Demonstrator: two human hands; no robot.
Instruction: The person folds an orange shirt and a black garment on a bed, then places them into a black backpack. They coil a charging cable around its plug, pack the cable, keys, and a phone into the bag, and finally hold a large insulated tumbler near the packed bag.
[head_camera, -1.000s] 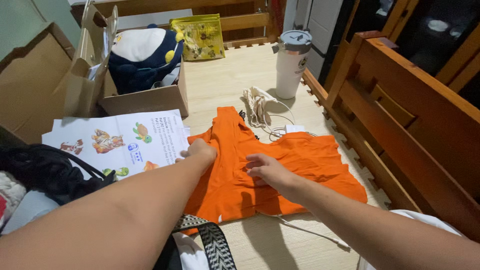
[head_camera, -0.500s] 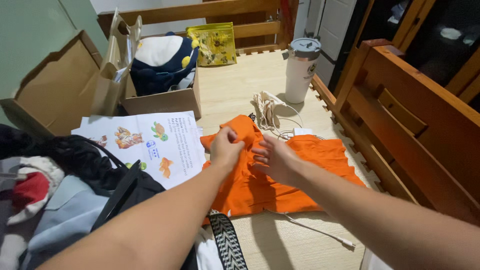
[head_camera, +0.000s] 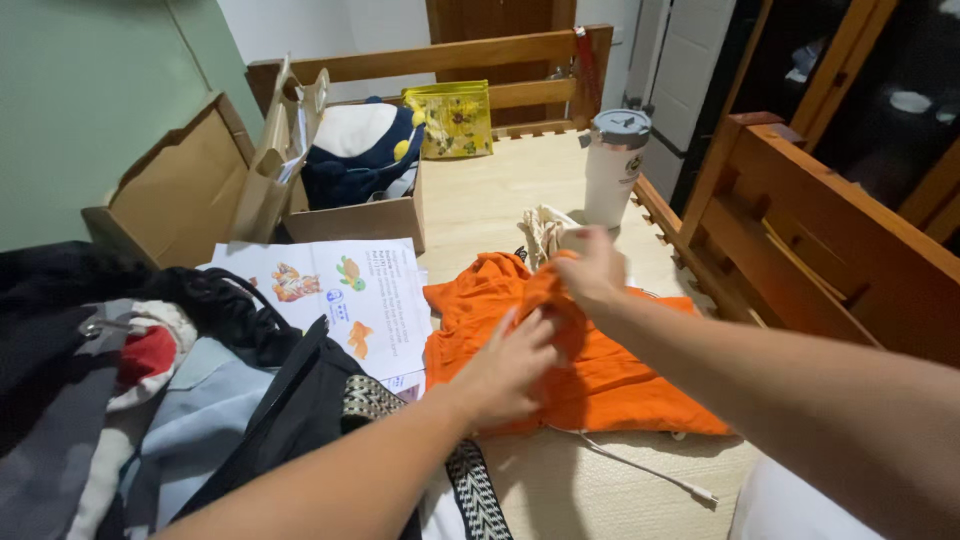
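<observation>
An orange garment (head_camera: 620, 375) lies crumpled on the pale wooden surface (head_camera: 480, 200). My right hand (head_camera: 592, 268) pinches a fold of it and holds that fold lifted near the garment's far edge. My left hand (head_camera: 507, 368) lies flat with spread fingers on the garment's near middle, pressing it down. A white cable (head_camera: 640, 468) runs out from under the cloth toward me.
A printed sheet with animal pictures (head_camera: 340, 295) lies left of the garment. Behind it stand a cardboard box with a plush toy (head_camera: 360, 150), a yellow bag (head_camera: 448, 118) and a white tumbler (head_camera: 612, 170). Piled clothes and a black bag (head_camera: 180, 400) fill the left; wooden rails (head_camera: 790, 230) run on the right.
My right hand has taken hold of a fold and pulled it up and away to the right. My left hand has opened and moved down onto the cloth. The view has tilted up.
</observation>
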